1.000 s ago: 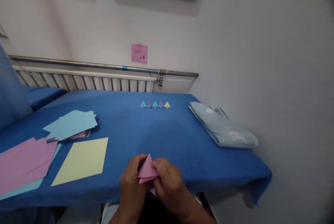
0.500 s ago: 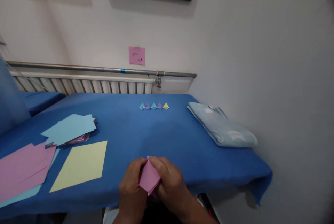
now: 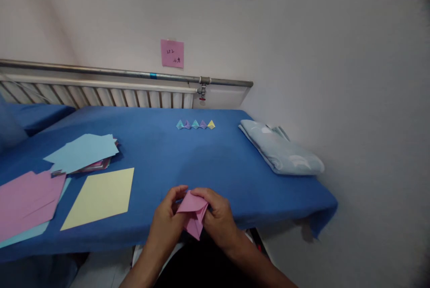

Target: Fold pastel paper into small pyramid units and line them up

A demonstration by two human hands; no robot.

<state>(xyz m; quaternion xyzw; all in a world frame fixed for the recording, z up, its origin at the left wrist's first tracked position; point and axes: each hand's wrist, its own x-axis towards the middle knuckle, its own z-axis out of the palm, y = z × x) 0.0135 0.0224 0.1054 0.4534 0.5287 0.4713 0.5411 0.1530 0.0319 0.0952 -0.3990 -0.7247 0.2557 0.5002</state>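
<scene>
Paper [image 3: 192, 209], pink and folded, was pinched by the curled left hand [image 3: 167, 217] and the curled right hand [image 3: 220, 220], both right of the yellow sheet [image 3: 101, 196].

The light is soft and dim, seemingly from above. A diffuse shadow spreads over the middle of the blue cloth [image 3: 161, 153], another lies high on the wall [image 3: 215, 32]. Creases on the folded pink paper [image 3: 193, 204] show clearly; writing on the pink note [image 3: 172, 53] (small, slightly soft) barely reads. Wide-angle distortion stretches the yellow sheet [image 3: 101, 198], and the upper right corner blurs into black.
</scene>
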